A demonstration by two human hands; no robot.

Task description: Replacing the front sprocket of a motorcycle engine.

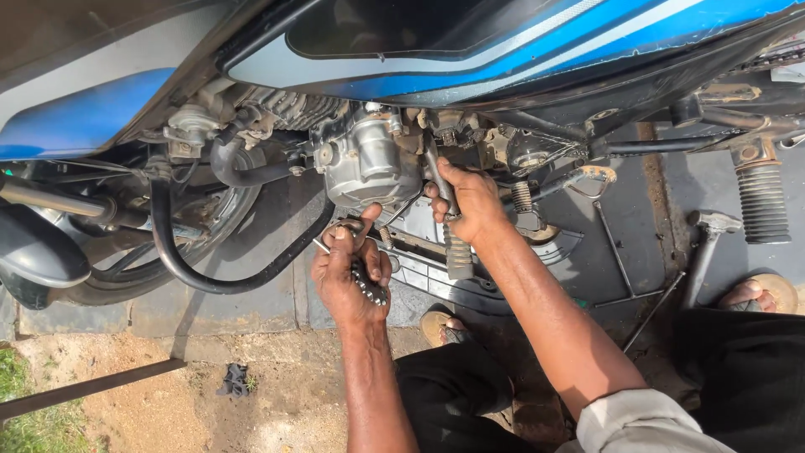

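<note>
Under the engine [369,164], at six o'clock, a chain [369,288] is clenched in the left hand [350,277]; the right hand [471,204] is closed around a lever [443,189]. Fingers could be pinched if the chain slips.

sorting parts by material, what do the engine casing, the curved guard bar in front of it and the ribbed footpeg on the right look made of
Engine casing: looks like cast metal, probably aluminium; dull silver-grey, grimy, with cooling fins beside it.
Curved guard bar: seems a bent metal tube with a black painted or coated finish that catches the light.
Ribbed footpeg: likely a rubber sleeve; matte dark grey with moulded ribs, on a rusty metal bracket.
</note>
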